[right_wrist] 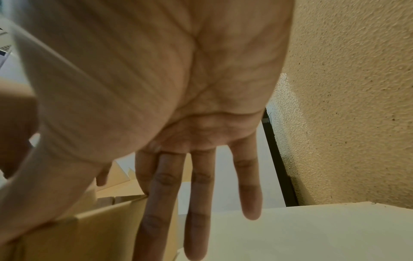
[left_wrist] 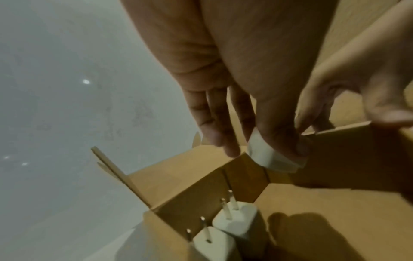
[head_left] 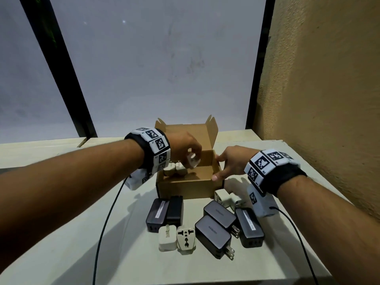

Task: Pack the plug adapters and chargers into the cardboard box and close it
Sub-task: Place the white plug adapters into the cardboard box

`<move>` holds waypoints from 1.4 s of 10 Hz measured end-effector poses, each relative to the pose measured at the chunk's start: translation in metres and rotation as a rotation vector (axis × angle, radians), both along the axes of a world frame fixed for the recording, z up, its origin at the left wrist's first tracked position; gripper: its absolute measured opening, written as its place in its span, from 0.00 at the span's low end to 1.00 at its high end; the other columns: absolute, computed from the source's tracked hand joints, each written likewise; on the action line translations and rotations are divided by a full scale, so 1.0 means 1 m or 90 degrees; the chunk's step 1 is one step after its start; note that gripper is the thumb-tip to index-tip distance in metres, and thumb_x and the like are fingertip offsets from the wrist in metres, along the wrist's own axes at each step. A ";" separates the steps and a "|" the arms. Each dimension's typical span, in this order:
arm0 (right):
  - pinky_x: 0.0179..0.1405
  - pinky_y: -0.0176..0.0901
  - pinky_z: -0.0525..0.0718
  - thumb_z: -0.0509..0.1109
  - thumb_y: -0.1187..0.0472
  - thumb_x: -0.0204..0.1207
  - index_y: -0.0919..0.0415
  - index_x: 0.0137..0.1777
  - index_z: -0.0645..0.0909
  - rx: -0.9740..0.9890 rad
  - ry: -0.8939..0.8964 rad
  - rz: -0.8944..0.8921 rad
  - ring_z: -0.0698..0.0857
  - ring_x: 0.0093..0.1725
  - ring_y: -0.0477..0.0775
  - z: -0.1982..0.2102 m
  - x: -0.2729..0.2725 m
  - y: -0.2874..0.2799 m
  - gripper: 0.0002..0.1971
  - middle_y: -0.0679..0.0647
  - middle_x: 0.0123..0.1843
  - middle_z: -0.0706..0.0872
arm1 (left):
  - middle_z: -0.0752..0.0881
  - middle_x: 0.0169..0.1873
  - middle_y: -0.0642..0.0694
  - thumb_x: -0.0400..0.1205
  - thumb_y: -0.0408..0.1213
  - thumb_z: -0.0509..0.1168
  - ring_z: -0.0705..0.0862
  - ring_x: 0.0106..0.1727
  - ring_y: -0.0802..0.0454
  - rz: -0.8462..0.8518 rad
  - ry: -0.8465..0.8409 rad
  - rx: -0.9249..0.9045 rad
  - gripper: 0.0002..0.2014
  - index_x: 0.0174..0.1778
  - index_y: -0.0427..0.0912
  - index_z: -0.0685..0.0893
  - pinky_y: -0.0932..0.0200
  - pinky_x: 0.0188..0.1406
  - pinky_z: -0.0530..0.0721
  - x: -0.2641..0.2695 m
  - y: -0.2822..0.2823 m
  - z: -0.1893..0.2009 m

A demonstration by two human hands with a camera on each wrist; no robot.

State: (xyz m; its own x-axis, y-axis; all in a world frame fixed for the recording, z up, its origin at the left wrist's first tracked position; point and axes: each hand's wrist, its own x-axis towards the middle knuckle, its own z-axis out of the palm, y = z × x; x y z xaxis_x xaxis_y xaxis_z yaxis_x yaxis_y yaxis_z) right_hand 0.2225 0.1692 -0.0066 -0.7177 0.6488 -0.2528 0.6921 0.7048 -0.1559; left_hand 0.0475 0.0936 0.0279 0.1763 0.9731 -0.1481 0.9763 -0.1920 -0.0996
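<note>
An open cardboard box (head_left: 186,187) stands mid-table, its lid (head_left: 191,135) upright at the back. My left hand (head_left: 194,156) hovers over the box's left half and pinches a white plug adapter (head_left: 192,161) (left_wrist: 274,159) between thumb and fingers. Two white adapters (head_left: 174,170) (left_wrist: 234,222) stand prongs-up in the box's left corner. My right hand (head_left: 217,167) rests on the box's right wall (right_wrist: 107,219) with straight fingers (right_wrist: 161,203). In front of the box lie several dark chargers (head_left: 212,233) and white adapters (head_left: 167,237), (head_left: 186,237), (head_left: 225,197).
A textured tan wall (head_left: 318,99) rises close on the right. A frosted glass panel with dark frames (head_left: 257,68) stands behind the pale table (head_left: 133,254). Wrist cables (head_left: 107,223), (head_left: 298,239) trail over the table toward its front edge.
</note>
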 end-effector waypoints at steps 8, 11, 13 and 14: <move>0.52 0.44 0.79 0.71 0.32 0.67 0.56 0.78 0.70 -0.024 0.016 0.026 0.85 0.44 0.46 -0.001 0.003 0.005 0.43 0.46 0.39 0.91 | 0.84 0.50 0.49 0.78 0.36 0.70 0.83 0.52 0.50 0.003 0.083 -0.133 0.15 0.61 0.43 0.83 0.60 0.48 0.84 0.019 0.046 -0.028; 0.54 0.44 0.78 0.71 0.32 0.66 0.56 0.80 0.67 -0.025 0.018 0.004 0.84 0.45 0.46 -0.003 0.002 0.006 0.46 0.47 0.42 0.92 | 0.84 0.62 0.40 0.82 0.35 0.65 0.84 0.58 0.43 -0.035 0.231 -0.154 0.14 0.64 0.39 0.84 0.56 0.55 0.83 0.022 0.041 -0.032; 0.55 0.45 0.78 0.71 0.31 0.65 0.55 0.81 0.66 -0.038 0.017 -0.009 0.83 0.47 0.47 -0.002 0.003 0.005 0.47 0.48 0.44 0.92 | 0.84 0.62 0.45 0.82 0.38 0.66 0.83 0.60 0.43 -0.009 0.226 -0.150 0.14 0.64 0.47 0.84 0.47 0.61 0.83 0.022 0.034 -0.031; 0.54 0.44 0.77 0.72 0.31 0.65 0.54 0.81 0.66 -0.033 0.017 -0.013 0.83 0.47 0.46 0.001 0.003 0.003 0.46 0.46 0.39 0.91 | 0.83 0.63 0.42 0.82 0.36 0.66 0.83 0.61 0.42 -0.002 0.221 -0.151 0.15 0.64 0.44 0.84 0.49 0.61 0.83 0.020 0.037 -0.033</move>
